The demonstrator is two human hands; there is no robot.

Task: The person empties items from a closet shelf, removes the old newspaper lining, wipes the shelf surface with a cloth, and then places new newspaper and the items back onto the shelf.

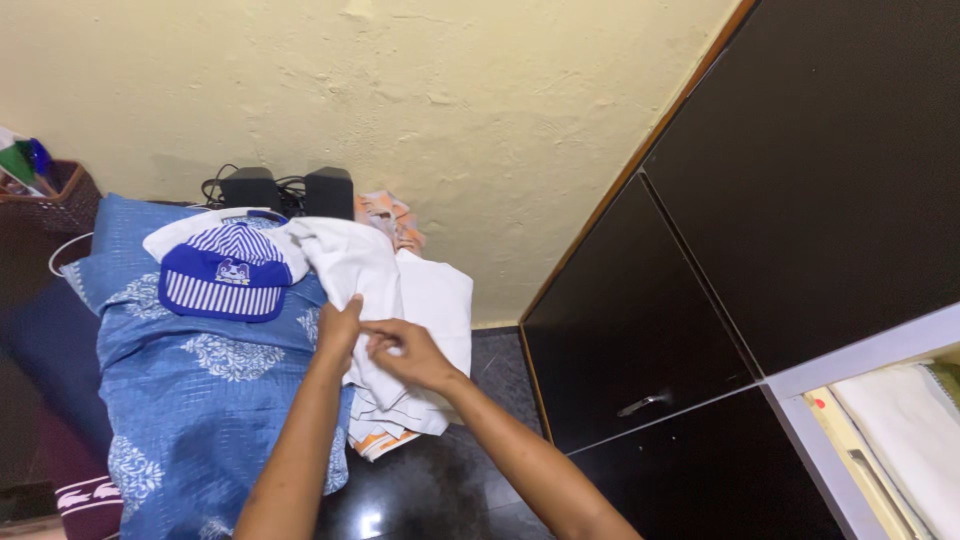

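A white cloth garment [372, 270] lies spread over a pile of clothes beside a blue patterned bedsheet [205, 400]. My left hand [338, 332] pinches the white garment's edge near its middle. My right hand [408, 352] grips the same white fabric just to the right, fingers closed on a fold. A blue and white striped cap [226, 272] rests on the blue sheet to the left of my hands. More white and orange-printed clothing [388, 440] pokes out beneath the pile.
Two black speakers [292, 190] with cables stand against the yellow wall. Dark cabinet doors [700, 300] fill the right side, with a handle [642, 404]. A white shelf with folded cloth [905, 440] is at bottom right. A basket [50, 195] sits far left.
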